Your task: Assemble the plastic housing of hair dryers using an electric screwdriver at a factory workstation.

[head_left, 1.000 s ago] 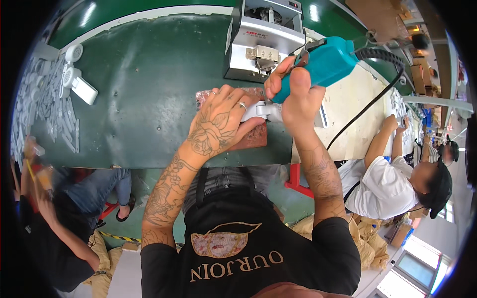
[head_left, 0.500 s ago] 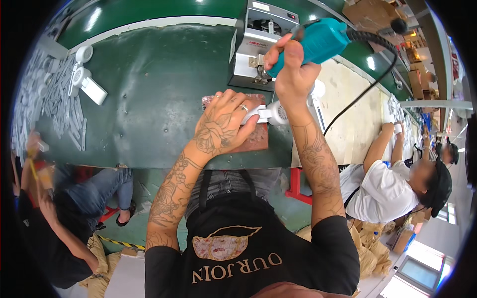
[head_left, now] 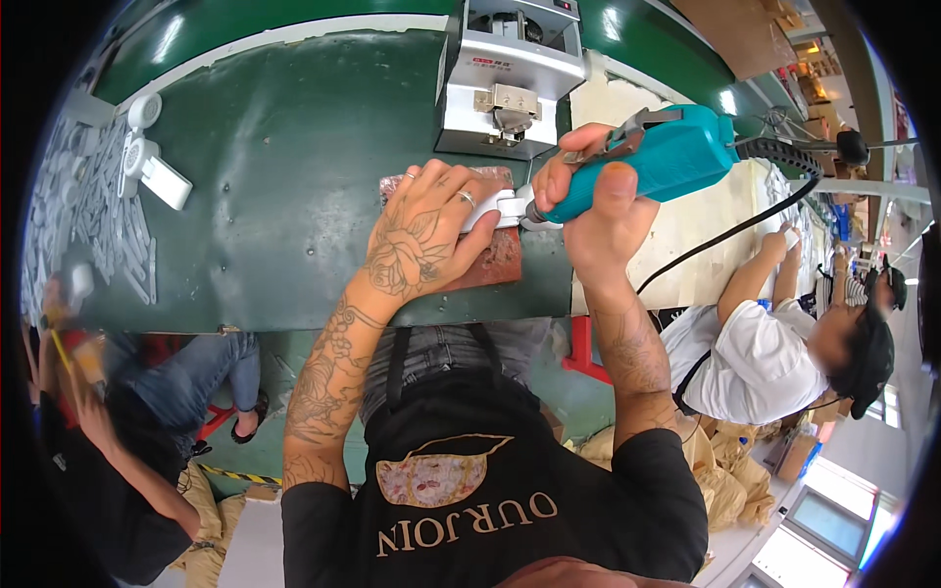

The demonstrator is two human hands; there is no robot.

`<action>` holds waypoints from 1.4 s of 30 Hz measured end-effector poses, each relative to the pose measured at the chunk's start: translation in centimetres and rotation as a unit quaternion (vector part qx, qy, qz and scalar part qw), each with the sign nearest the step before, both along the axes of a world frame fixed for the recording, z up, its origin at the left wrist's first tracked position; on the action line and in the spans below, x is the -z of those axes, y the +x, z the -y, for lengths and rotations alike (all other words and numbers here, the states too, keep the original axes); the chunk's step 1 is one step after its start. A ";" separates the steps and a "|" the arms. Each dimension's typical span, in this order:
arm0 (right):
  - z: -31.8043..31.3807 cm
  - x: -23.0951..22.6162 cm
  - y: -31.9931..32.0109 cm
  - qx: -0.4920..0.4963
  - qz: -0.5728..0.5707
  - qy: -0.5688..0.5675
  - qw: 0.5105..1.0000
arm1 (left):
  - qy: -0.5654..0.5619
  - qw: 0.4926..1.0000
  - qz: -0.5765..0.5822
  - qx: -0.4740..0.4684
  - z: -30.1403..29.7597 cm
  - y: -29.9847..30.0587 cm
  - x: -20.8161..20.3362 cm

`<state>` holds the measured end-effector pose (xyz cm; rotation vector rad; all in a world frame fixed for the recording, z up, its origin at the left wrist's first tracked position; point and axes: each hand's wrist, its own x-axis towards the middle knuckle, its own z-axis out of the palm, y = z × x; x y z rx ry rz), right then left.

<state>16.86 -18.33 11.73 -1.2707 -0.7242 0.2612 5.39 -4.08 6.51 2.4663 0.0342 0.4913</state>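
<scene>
White handheld fan (head_left: 509, 207), one, partly hidden, in head view: lies on a reddish slab (head_left: 500, 270) on the green worktop (head_left: 294, 196), before the person. Left hand (head_left: 420, 233): laid over it, fingers and thumb clamped on its body. Right hand (head_left: 608, 211): fingers wrapped around a teal electric screwdriver (head_left: 686, 152), tilted, tip at the fan's hinge. Beyond: silver screw feeder (head_left: 466, 122). Far left: white fan parts (head_left: 162, 178), beside heaped pale strips (head_left: 106, 220).
</scene>
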 end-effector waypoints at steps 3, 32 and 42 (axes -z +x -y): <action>-0.1 0.5 0.1 -0.006 -0.004 -0.010 1.000 | 0.001 1.000 -0.010 -0.003 -0.1 0.1 0.1; 9.6 -0.6 -5.0 0.083 -0.009 0.220 0.972 | 0.048 0.953 0.117 -0.275 -6.2 -8.4 -0.9; 11.6 0.9 -5.5 0.099 -0.078 0.088 0.988 | 0.034 0.990 0.107 -0.087 0.1 1.5 -4.0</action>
